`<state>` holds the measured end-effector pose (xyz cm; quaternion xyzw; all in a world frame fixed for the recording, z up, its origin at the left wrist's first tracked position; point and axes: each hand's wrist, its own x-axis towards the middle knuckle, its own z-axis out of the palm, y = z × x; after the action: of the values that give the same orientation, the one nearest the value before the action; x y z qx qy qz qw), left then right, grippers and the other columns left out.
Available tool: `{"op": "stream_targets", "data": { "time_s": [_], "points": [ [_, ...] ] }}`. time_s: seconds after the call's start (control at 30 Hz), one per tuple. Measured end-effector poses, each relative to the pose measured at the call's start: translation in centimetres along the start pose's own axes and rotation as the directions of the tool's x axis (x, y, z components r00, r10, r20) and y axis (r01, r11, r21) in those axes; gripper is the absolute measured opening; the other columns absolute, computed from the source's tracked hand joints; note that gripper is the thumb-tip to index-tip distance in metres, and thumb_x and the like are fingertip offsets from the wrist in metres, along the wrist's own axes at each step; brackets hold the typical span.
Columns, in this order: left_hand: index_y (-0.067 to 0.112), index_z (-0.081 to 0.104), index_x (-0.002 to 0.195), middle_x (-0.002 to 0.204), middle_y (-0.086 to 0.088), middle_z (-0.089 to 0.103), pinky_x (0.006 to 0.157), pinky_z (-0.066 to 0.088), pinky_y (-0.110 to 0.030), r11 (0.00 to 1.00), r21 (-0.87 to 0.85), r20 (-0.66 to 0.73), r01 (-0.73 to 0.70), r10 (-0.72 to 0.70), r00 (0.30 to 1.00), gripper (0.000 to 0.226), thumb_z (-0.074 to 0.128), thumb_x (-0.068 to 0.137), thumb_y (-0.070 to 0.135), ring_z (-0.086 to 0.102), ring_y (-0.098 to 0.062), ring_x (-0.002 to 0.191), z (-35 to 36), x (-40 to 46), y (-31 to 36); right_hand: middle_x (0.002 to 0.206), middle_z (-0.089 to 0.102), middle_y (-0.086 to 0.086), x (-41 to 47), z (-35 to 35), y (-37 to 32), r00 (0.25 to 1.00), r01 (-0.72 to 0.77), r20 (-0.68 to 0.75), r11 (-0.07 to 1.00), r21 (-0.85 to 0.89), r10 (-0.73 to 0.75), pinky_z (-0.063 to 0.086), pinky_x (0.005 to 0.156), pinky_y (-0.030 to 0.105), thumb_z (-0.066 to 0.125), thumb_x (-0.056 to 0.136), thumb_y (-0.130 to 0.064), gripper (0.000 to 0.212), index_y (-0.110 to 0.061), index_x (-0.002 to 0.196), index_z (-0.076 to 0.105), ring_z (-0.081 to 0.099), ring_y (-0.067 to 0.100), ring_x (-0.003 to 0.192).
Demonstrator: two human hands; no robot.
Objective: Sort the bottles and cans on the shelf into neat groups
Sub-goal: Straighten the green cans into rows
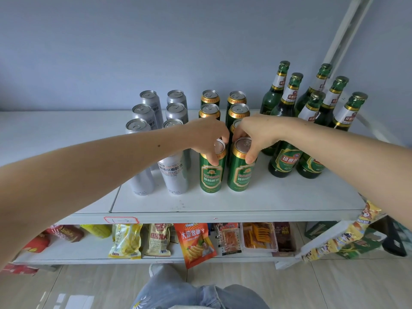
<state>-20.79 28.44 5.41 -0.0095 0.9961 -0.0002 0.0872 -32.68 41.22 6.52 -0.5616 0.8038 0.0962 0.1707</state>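
White shelf against a pale blue wall carries three groups: silver cans at left, green cans in the middle, green bottles at right. At the front, the left hand grips the top of one green can, and the right hand grips its neighbour just beside it. Snack packets lie on the lower shelf.

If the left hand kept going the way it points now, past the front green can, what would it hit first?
Probably the next green can behind the right-hand front one. The left hand grips the left front green can and points right and back; depth is unclear.
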Motion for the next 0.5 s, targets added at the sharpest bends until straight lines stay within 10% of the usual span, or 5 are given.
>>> {"op": "stream_targets", "data": {
  "time_s": [0.5],
  "points": [
    [0.024,0.055,0.128,0.122,0.001,0.05,0.09,0.05,-0.042,1.0,0.016,0.027,0.013,-0.014,1.0,0.073,0.082,0.065,0.045,0.046,-0.018,0.116,-0.21,-0.16,0.24,0.112,0.067,0.0,-1.03,-0.07,-0.1,1.0,0.022,0.004,0.999,0.04,-0.022,0.054,0.083,0.035,0.082,0.072,-0.03,0.056,-0.015,0.123,0.064,0.061,0.019,0.099]
  ]
}}
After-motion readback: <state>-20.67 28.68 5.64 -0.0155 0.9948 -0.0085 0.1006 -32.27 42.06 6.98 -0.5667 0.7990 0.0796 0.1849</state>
